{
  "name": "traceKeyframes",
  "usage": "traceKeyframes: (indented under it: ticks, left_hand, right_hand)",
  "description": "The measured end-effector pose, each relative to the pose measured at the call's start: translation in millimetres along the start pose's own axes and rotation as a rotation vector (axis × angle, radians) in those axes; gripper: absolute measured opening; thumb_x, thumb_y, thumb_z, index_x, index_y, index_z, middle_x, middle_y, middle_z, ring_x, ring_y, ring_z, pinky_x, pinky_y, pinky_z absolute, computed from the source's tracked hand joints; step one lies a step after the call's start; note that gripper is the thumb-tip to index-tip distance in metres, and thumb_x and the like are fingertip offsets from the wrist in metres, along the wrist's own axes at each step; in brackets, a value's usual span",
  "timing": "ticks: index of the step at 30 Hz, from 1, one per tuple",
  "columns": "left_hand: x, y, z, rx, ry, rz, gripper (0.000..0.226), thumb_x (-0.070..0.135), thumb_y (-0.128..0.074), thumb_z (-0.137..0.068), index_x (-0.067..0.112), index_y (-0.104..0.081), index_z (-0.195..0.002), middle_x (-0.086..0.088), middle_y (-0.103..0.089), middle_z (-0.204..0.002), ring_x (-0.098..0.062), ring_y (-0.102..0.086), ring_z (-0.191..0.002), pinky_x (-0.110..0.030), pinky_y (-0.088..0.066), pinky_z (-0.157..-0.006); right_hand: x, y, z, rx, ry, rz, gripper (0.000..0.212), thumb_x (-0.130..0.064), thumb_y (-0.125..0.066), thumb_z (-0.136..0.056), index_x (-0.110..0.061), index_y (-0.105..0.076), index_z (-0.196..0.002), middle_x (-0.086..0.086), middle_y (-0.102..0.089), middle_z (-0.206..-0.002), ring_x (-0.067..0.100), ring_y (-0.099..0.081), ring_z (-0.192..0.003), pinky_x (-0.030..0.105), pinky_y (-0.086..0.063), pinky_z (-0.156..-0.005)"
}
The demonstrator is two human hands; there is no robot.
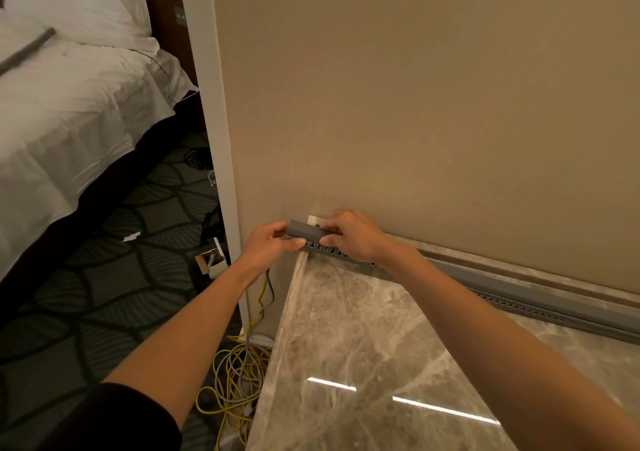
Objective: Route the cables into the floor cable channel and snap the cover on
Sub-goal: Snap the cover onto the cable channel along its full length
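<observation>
A grey slotted cable channel [519, 303] runs along the foot of the beige wall on the marble surface [363, 346]. Its grey cover [304, 229] sits on top at the channel's left end. My left hand [268, 244] pinches that left end, thumb under it beside the slots. My right hand [353, 236] presses on the cover from above, fingers over its top and thumb against the slotted side. Yellow and grey cables [239, 378] drop from the channel's left end and lie coiled on the carpet below.
A bed with white linen [69, 104] fills the upper left, with a grey strip [26, 51] lying on it. Patterned dark carpet [86, 295] lies between bed and wall corner. A small open cardboard box [209, 260] and dark cables [197, 158] sit by the white corner trim.
</observation>
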State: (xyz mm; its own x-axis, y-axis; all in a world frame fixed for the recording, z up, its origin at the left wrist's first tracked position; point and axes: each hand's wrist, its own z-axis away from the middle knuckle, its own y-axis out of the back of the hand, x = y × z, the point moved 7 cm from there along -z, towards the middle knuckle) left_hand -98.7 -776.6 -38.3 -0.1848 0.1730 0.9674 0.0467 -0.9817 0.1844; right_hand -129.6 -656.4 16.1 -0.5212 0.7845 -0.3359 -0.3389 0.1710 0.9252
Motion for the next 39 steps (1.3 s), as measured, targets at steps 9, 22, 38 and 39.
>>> traceKeyframes:
  ticks: [9, 22, 38, 39]
  left_hand:
    - [-2, 4, -5, -0.03, 0.031, -0.017, 0.026, 0.002, -0.066, -0.079, 0.004, -0.067, -0.105, -0.012, -0.067, -0.099, -0.019, -0.057, -0.094, -0.029, -0.044, -0.085]
    - [1, 3, -9, -0.125, 0.039, -0.081, 0.033, -0.006, -0.063, -0.08, -0.003, -0.062, -0.113, -0.001, -0.066, -0.085, -0.002, -0.059, -0.071, 0.003, -0.048, -0.059]
    - [-1, 5, -6, -0.083, -0.053, -0.064, 0.029, 0.0, -0.069, -0.076, -0.001, -0.068, -0.105, 0.003, -0.068, -0.082, -0.009, -0.061, -0.08, -0.014, -0.048, -0.076]
    - [-1, 5, -5, -0.075, -0.058, -0.057, 0.028, 0.0, -0.069, -0.076, -0.001, -0.068, -0.104, 0.002, -0.068, -0.083, -0.01, -0.061, -0.082, -0.01, -0.048, -0.073]
  right_hand:
    - [0, 1, -5, -0.015, -0.004, 0.041, 0.027, -0.022, -0.064, -0.084, -0.001, -0.069, -0.101, 0.006, -0.049, -0.086, 0.028, -0.051, -0.085, 0.033, -0.04, -0.076]
    - [-1, 2, 2, 0.055, -0.074, 0.05, 0.028, -0.019, -0.068, -0.08, -0.001, -0.066, -0.101, 0.017, -0.064, -0.106, 0.033, -0.058, -0.097, 0.036, -0.045, -0.079]
    - [-2, -2, 3, 0.07, -0.08, 0.113, 0.027, -0.02, -0.063, -0.083, -0.002, -0.059, -0.102, 0.016, -0.059, -0.112, 0.033, -0.056, -0.1, 0.036, -0.042, -0.08]
    - [-3, -2, 2, 0.064, -0.077, 0.12, 0.026, -0.02, -0.063, -0.084, -0.002, -0.059, -0.102, 0.016, -0.06, -0.111, 0.033, -0.055, -0.1, 0.036, -0.042, -0.08]
